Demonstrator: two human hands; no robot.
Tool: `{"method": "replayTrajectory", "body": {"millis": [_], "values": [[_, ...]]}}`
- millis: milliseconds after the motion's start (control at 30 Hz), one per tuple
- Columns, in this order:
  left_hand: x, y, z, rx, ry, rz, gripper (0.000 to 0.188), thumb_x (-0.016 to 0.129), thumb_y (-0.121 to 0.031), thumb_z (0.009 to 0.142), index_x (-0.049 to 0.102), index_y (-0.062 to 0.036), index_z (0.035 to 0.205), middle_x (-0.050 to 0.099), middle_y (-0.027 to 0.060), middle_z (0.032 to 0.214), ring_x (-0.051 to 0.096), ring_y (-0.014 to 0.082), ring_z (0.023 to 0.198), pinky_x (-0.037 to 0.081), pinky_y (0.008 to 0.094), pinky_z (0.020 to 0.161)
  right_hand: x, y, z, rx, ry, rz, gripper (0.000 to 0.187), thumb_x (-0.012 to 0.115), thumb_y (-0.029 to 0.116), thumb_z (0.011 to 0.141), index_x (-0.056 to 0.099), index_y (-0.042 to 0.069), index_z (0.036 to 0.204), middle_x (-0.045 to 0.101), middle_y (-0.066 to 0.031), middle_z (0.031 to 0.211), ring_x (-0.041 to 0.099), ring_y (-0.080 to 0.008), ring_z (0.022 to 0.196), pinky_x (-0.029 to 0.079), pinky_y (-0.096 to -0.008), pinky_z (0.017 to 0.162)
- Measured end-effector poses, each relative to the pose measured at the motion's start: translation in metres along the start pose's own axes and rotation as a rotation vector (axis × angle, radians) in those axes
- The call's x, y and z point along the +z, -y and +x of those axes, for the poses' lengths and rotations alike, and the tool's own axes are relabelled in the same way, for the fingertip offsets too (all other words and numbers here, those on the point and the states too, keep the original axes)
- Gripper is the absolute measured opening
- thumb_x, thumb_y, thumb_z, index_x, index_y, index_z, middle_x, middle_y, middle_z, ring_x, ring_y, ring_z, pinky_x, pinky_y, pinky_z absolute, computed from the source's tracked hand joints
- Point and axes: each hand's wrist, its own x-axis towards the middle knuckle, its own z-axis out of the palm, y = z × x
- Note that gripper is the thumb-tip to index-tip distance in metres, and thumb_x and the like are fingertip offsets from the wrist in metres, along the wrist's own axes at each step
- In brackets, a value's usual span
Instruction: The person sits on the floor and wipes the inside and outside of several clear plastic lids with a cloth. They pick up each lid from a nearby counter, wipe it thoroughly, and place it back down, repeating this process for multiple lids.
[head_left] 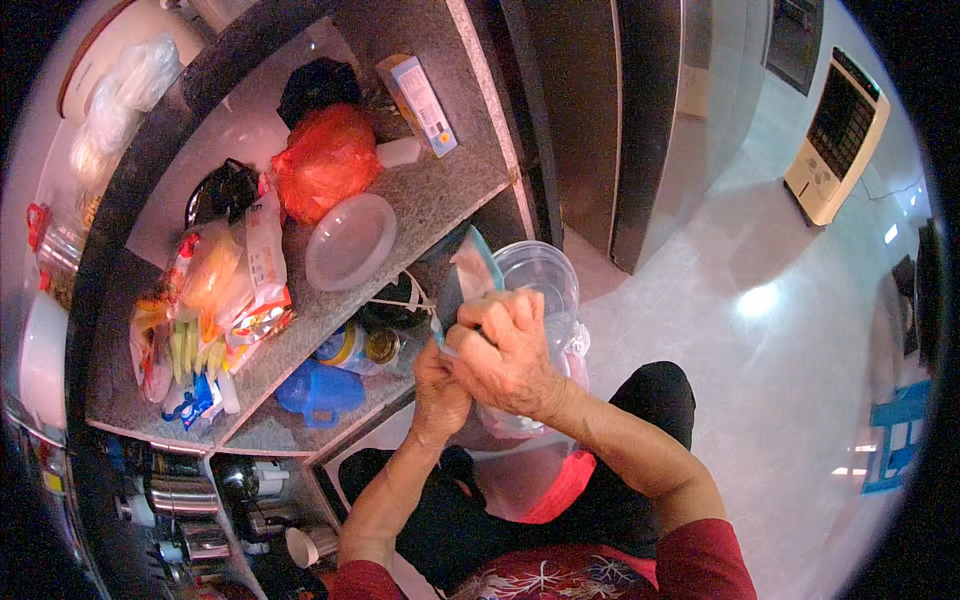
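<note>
Both hands meet in front of the shelf's edge, over my lap. My right hand (505,350) is closed with its fingers curled round a small flat packet (476,268), which has a teal edge and a pale pinkish face. The packet's upper part sticks out above the knuckles. Just below and touching it, my left hand (442,395) is closed too, at a corner of the same packet, with its fingertips partly hidden. Behind the right hand stands a clear plastic tub (545,268) with a round rim, partly covered by the hand and wrist.
On the stone shelf lie a red plastic bag (325,165), a white plate (350,243), a small box (417,105) and several food packages (225,275). Beneath are a blue plastic container (322,392) and a tin (382,346). Metal pots (185,496) stand lower left; an air cooler (838,140) stands far right.
</note>
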Motion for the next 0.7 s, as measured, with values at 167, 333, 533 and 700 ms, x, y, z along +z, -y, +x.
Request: {"method": "replayTrajectory", "body": {"millis": [167,333,533,700], "values": [[0.002,-0.008,0.002,-0.072,-0.002,-0.146,0.042,0.068,-0.005,0.085,0.052,-0.0035,0.124,0.059,0.0074,0.120,0.058,0.0161,0.108,0.050,0.0295,0.088,-0.004,-0.010,0.020,0.143,-0.062,-0.027,0.021,0.064,0.017,0.068,0.056,0.010,0.085,0.054,-0.0074,0.098,0.049,-0.0280,0.095,0.035,-0.0443,0.078],[0.021,-0.033,0.004,-0.073,0.029,-0.081,0.042,0.063,-0.001,0.087,0.048,-0.0001,0.127,0.058,0.0183,0.126,0.056,0.0208,0.116,0.053,0.0303,0.088,0.001,-0.046,0.007,0.512,-0.162,-0.016,0.018,0.059,0.011,0.084,0.055,0.004,0.100,0.056,-0.0132,0.101,0.050,-0.0321,0.093,0.036,-0.0420,0.078],[0.013,-0.028,0.003,-0.087,-0.001,-0.193,0.046,0.063,-0.001,0.087,0.045,-0.0025,0.129,0.053,0.0152,0.131,0.056,0.0203,0.113,0.051,0.0326,0.090,0.010,-0.030,0.008,0.234,-0.154,0.028,0.028,0.063,0.010,0.072,0.057,0.004,0.099,0.054,-0.0139,0.105,0.051,-0.0336,0.098,0.039,-0.0435,0.082],[-0.009,-0.009,-0.002,-0.058,-0.004,-0.303,0.046,0.070,-0.005,0.084,0.049,-0.0055,0.126,0.058,0.0039,0.118,0.055,0.0149,0.108,0.048,0.0331,0.091,0.007,0.001,0.010,-0.086,0.103,0.082,0.027,0.061,0.023,0.070,0.058,0.012,0.094,0.056,-0.0055,0.102,0.052,-0.0250,0.105,0.040,-0.0400,0.082]]}}
